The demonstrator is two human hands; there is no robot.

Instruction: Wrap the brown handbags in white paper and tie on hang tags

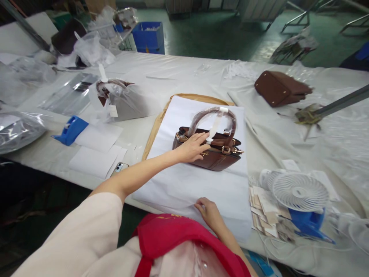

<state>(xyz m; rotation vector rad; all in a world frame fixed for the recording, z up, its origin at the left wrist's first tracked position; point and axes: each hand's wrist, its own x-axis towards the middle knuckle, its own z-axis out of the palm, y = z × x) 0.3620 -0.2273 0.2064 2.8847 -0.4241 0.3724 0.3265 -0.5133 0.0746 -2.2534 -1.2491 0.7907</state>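
Observation:
A brown handbag (211,159) stands upright on a stack of large white paper sheets (170,181). Clear film wraps its arched handles, and a white strip hangs between them. My left hand (194,148) lies on the front upper edge of the bag, fingers spread and touching it near the gold-coloured emblem. Close to my body, my right hand (208,211) pinches the near part of the top white sheet between thumb and fingers. Brown paper (157,132) shows from under the stack at its left and far edges.
A film-covered bag (127,102) stands at the left, and another brown bag (279,88) lies at the right. A blue tape dispenser (72,130) and a phone (119,167) are at left. A white fan (300,191) stands beside cardboard tags (263,211) at right.

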